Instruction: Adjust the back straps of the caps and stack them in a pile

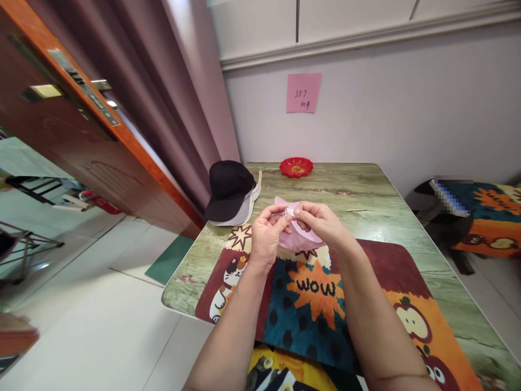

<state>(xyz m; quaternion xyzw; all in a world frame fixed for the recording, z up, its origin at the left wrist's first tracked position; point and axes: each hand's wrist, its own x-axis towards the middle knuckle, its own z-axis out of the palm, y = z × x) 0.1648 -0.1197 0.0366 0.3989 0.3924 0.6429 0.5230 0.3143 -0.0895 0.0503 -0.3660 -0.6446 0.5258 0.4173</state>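
A pink cap [300,239] is just beyond and below my fingers, over the far edge of the patterned mat [309,331], partly covered by both hands. My left hand [268,228] pinches a small whitish buckle-like piece [289,211] between thumb and fingers. On the other side of that piece, my right hand [319,220] is closed too, its thumb and forefinger meeting at it. Whether the piece is joined to the cap's strap is hidden by my fingers. Stacked at the table's left edge are a black cap [228,187] and a pale cap [243,212] beneath it.
A red scalloped dish [296,167] sits at the back of the green marbled table [350,190]. Above it, a pink note [303,93] is stuck to the wall. An open wooden door [134,179] and a curtain [195,108] stand on the left; a mat-covered stool [488,212] is at right.
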